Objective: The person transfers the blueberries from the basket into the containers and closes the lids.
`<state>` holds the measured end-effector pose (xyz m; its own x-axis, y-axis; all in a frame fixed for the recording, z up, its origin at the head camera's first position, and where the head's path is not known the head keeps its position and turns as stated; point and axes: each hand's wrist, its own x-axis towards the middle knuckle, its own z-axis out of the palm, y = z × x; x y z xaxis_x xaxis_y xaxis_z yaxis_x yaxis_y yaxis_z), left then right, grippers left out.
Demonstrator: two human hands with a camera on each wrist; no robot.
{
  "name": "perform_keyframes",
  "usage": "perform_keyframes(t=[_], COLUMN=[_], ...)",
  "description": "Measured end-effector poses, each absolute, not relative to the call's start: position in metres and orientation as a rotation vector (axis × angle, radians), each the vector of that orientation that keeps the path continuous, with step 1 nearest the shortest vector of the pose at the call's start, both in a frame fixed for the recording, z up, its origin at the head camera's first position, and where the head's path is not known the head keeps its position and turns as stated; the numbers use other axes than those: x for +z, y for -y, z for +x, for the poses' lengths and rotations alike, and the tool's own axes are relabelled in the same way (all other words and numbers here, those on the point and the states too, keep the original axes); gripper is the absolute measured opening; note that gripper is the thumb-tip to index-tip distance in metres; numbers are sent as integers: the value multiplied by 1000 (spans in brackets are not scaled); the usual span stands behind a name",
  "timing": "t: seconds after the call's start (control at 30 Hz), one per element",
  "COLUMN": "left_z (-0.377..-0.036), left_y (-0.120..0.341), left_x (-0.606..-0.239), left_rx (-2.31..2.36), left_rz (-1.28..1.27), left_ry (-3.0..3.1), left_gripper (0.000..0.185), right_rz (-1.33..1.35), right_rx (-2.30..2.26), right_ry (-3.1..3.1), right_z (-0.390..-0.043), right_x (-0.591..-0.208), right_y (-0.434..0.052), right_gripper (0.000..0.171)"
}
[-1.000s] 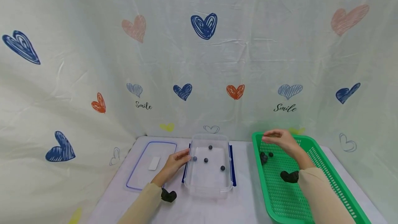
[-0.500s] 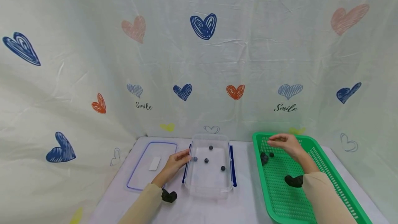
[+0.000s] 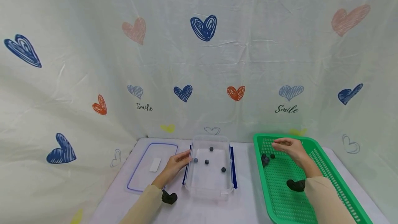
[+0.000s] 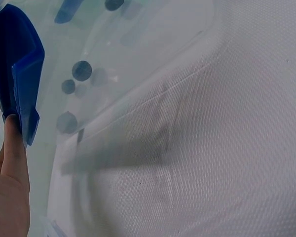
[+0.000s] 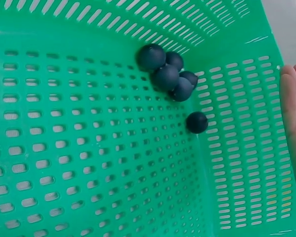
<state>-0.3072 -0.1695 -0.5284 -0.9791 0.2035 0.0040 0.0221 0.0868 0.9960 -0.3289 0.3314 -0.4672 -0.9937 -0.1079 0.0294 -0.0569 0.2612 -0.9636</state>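
Blueberries are split between two containers on the white table (image 3: 245, 206). Four of them (image 3: 207, 161) sit loose on the floor of the clear plastic box (image 3: 209, 191) in the middle, well apart from each other. The rest are over in the green perforated basket (image 3: 339, 186) on the right: a little cluster (image 5: 166, 73) bunched up near the far corner, plus one single berry (image 5: 197, 122) just beside that bunch, not touching it as far as I can see.

Left hand (image 3: 175, 165) rests against the left side of the clear box, fingers pretty straight, with a fingertip (image 4: 14, 143) right up against the blue latch (image 4: 20, 81). It isn't wrapped around anything, more like steadying the box.

Right hand (image 3: 290, 148) hovers above the far end of the basket, just over the berry cluster, fingers loosely extended and pointing left. From the wrist view only the edge of the palm shows, and nothing seems to be held.

Off to the left lies the box's clear lid (image 3: 150, 167) with its blue rim, flat on the table. Behind everything hangs a white heart-print curtain (image 3: 199, 61).
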Motion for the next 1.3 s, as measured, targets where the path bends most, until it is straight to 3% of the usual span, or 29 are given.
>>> perform_keyframes(t=[0.83, 1.3], left_z=[-306, -308], left_y=[169, 169], left_x=[-529, -530], left_rx=[2026, 2029], left_rz=[242, 249], left_ry=[-2218, -2193], left_gripper=[56, 56], right_rz=[-46, -6], right_rx=[-1686, -1566], right_ry=[-2683, -2801], right_z=[-331, -331], right_x=[-492, -505], right_y=[-332, -331], right_gripper=[50, 38])
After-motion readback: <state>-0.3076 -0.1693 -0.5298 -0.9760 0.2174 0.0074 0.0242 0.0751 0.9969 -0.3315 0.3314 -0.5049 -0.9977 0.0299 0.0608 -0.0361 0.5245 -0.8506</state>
